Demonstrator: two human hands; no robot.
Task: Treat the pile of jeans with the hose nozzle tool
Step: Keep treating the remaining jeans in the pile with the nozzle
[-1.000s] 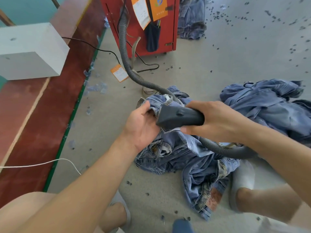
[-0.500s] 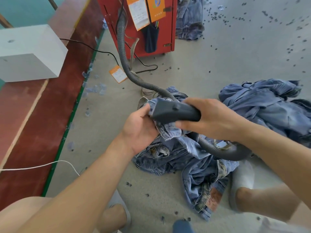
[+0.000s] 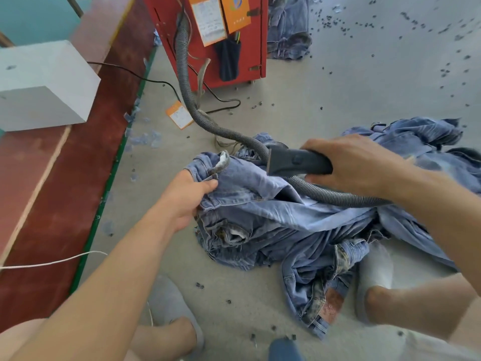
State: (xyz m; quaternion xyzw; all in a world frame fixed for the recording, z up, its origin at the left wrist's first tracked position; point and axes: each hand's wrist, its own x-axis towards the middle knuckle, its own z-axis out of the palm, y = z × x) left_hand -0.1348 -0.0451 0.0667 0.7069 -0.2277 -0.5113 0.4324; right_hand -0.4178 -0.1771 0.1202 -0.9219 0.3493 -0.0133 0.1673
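A pile of light blue jeans [image 3: 286, 230] lies on the grey floor between my feet. My left hand [image 3: 187, 196] grips the waistband of the top pair and holds it up. My right hand [image 3: 348, 162] grips the dark grey hose nozzle tool [image 3: 294, 161], whose flat mouth points left onto the lifted denim. A ribbed grey hose [image 3: 197, 118] runs from the red machine, loops under my right hand and joins the nozzle.
A red machine [image 3: 216, 40] with orange tags stands at the back. More jeans [image 3: 416, 142] lie to the right and behind the machine [image 3: 289, 29]. A red-brown bench [image 3: 65, 178] with a white box [image 3: 44, 84] runs along the left. Black cables and small dark scraps lie on the floor.
My left hand slid left along the jeans and pulled the waistband out flat. The nozzle moved right, off the hand, and now points at the spread denim.
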